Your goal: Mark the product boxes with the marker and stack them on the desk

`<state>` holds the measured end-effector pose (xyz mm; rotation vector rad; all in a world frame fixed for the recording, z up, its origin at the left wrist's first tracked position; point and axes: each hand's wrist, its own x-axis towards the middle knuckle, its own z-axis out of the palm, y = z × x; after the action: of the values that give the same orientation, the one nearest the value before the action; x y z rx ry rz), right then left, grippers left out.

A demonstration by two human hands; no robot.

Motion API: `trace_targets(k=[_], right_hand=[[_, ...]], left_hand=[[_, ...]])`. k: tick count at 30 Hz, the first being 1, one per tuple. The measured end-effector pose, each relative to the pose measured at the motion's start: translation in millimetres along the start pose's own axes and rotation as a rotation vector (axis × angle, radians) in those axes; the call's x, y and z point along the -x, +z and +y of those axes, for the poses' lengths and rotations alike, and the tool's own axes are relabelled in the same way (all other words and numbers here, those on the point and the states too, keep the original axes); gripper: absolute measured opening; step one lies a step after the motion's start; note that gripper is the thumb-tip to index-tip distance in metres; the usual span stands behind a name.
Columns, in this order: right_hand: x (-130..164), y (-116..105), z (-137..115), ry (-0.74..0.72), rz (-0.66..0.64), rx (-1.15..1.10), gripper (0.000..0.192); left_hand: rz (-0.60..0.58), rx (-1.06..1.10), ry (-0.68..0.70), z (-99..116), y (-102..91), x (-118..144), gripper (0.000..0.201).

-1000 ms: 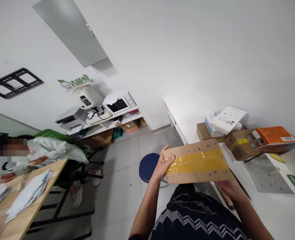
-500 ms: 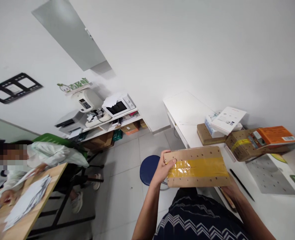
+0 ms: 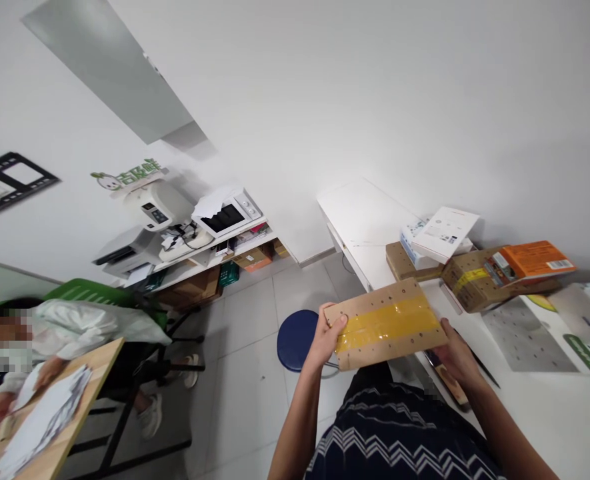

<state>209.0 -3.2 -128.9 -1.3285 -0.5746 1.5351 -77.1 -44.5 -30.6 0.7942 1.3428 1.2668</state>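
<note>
My left hand (image 3: 325,333) grips one short end of the taped cardboard box (image 3: 385,323), thumb on top; my right hand (image 3: 457,357) clasps the opposite end. The box is held level above my lap, just beside the white table (image 3: 369,220). A blue stool (image 3: 295,337) stands beyond.

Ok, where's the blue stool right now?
In the head view, the blue stool stands on the tiled floor left of the white table, just beyond the left hand gripping the taped cardboard box.
</note>
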Motion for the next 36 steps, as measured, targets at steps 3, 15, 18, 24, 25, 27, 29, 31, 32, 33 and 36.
trace_targets(k=[3, 15, 18, 24, 25, 27, 29, 31, 32, 33, 36], right_hand=[[-2.3, -21.0, 3.5, -0.051, 0.175, 0.083, 0.048], [27.6, -94.7, 37.7, -0.139, 0.353, 0.839, 0.046], [30.1, -93.7, 50.6, -0.172, 0.259, 1.054, 0.037], [29.3, -73.4, 69.6, -0.228, 0.107, 1.393, 0.058], [27.9, -71.0, 71.0, -0.223, 0.096, 1.433, 0.058], [24.7, -68.0, 72.3, -0.212, 0.085, 1.498, 0.056], [22.0, -66.7, 72.7, -0.208, 0.072, 1.544, 0.054], [20.5, -66.5, 73.1, -0.211, 0.06, 1.575, 0.052], [20.2, -67.0, 73.3, -0.212, 0.06, 1.587, 0.052], [20.2, -68.0, 73.5, -0.213, 0.064, 1.6, 0.052], [22.7, -76.6, 70.2, -0.182, 0.114, 1.556, 0.055]], left_hand=[[0.08, 0.013, -0.007, -6.6, -3.1, -5.8, 0.062], [0.139, -0.051, -0.056, -53.3, 5.0, -38.4, 0.066], [0.114, -0.039, -0.085, -61.8, 18.6, -43.8, 0.068], [0.08, -0.033, -0.099, -70.6, 33.9, -52.0, 0.067], [0.076, -0.035, -0.096, -72.1, 34.5, -53.6, 0.067], [0.072, -0.036, -0.09, -75.5, 35.1, -56.8, 0.067], [0.074, -0.033, -0.086, -79.2, 35.7, -59.8, 0.067], [0.074, -0.025, -0.083, -82.6, 36.8, -62.2, 0.067], [0.074, -0.02, -0.082, -84.0, 37.5, -63.3, 0.067], [0.073, -0.016, -0.083, -85.2, 38.2, -64.4, 0.068], [0.062, -0.011, -0.092, -86.8, 39.4, -67.9, 0.07]])
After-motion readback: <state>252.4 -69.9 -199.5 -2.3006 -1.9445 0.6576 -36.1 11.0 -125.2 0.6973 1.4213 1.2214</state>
